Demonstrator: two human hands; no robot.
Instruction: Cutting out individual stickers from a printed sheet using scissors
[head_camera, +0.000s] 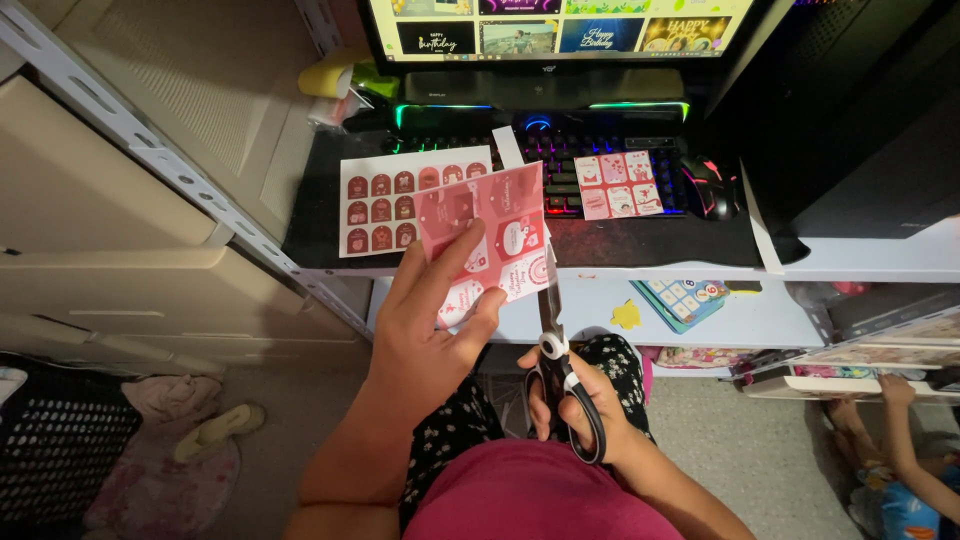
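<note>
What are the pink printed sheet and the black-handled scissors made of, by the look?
Pink printed sheet: looks like thin glossy paper or sticker stock; it bends slightly in the left hand and catches light. Black-handled scissors in the right hand: dark metal blades, apparently moulded plastic handles with white trim at the pivot.

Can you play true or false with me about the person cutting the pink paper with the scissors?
1. The left hand holds a pink printed sheet. True.
2. The right hand holds a pencil. False: it holds black-handled scissors, fingers through the loops.
3. The scissor blades run up along the sheet's right edge. True.
4. The keyboard is dark and unlit. False: it glows with coloured lights.
5. A sheet of dark red labels lies flat on the desk mat. True.
6. The mouse sits left of the keyboard. False: it sits to the right.
</note>
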